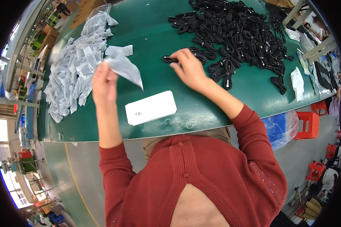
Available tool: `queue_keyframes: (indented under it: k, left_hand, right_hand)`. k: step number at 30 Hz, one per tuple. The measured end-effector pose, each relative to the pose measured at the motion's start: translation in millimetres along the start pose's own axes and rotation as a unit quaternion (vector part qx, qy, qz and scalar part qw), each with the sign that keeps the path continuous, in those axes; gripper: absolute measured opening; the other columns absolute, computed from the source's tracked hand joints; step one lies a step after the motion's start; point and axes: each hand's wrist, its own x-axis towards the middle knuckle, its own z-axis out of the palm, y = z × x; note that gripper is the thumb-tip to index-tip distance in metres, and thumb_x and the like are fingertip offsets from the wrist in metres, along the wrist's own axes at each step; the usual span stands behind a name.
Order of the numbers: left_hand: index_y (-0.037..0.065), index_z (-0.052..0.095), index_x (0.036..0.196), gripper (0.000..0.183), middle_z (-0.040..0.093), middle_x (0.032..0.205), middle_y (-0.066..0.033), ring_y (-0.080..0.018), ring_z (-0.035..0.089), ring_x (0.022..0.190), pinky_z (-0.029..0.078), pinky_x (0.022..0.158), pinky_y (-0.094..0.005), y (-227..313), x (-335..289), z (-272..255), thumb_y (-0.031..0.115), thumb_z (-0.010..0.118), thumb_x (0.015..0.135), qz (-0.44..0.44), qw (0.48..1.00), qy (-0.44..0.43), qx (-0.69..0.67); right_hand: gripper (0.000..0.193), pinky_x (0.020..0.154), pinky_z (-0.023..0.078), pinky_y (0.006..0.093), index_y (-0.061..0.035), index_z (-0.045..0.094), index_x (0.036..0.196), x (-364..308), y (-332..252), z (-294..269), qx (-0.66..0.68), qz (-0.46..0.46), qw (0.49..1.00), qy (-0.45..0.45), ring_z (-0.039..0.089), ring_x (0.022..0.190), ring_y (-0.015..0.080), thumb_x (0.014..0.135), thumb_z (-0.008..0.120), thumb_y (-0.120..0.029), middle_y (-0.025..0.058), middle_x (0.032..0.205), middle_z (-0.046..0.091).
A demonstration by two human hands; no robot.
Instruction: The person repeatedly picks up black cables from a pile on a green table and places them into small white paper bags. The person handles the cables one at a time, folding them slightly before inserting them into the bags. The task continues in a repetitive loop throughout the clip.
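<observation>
My left hand [105,81] is closed, pinching one end of a whitish translucent plastic bag [125,68] above the table. The bag hangs out to the right, and nothing dark shows inside it. My right hand [189,70] is at a coiled black cable [169,59] near the heap's left edge. Its thumb and index finger are apart, one on each side of the cable; the other fingers are partly hidden. Between my forearms lies a stack of white cards [151,108] with a small handwritten mark.
A large pile of similar bags [77,68] covers the table's left side. A heap of bundled black cables [238,34] fills the far right of the green table [151,45]. A white packet [297,84] lies at the right edge. Red stools [307,125] stand beyond.
</observation>
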Motion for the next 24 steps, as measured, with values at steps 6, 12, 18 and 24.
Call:
queue_keyframes:
  k: [6,12,18,24]
  left_hand:
    - [0.000,0.065,0.104,0.016,0.047,0.065,0.0070,-0.0018,0.032,0.053,0.021,0.048,-0.0199,24,22,6,0.015,0.064,0.097,0.111,0.925,0.104,0.348]
    - [-0.001,0.064,0.105,0.017,0.055,0.068,0.0019,-0.0058,0.045,0.056,0.032,0.050,-0.0200,37,45,-52,0.014,0.065,0.096,0.084,0.949,0.189,0.236]
    - [0.000,0.057,0.124,0.035,0.065,0.105,-0.0088,-0.0130,0.060,0.086,0.049,0.078,-0.0279,25,13,-49,0.018,0.065,0.095,0.170,0.850,0.207,0.453]
    - [0.004,0.068,0.100,0.023,0.062,0.101,-0.0071,-0.0178,0.060,0.083,0.050,0.069,-0.0292,-60,-80,48,0.005,0.077,0.079,0.035,0.826,-0.138,0.545]
  right_hand:
    - [0.028,0.083,0.048,0.0421,-0.0018,0.060,0.097,-12,54,9,-0.222,-0.089,0.968,-0.070,0.055,0.097,0.0326,0.076,0.075,-0.013,0.0138,0.095,0.059]
    - [0.024,0.075,0.045,0.0396,0.0012,0.060,0.094,-27,46,8,-0.303,-0.101,0.942,-0.100,0.054,0.088,0.0287,0.076,0.068,-0.012,0.0118,0.085,0.058]
    - [0.036,0.073,0.045,0.0368,0.0063,0.060,0.112,-46,32,-7,-0.317,-0.111,0.935,-0.114,0.056,0.085,0.0254,0.080,0.064,-0.009,0.0110,0.085,0.058]
    - [0.031,0.070,0.051,0.0434,0.0036,0.061,0.112,-57,23,-11,-0.170,-0.022,0.976,-0.133,0.063,0.078,0.0326,0.089,0.065,-0.016,0.0151,0.090,0.062]
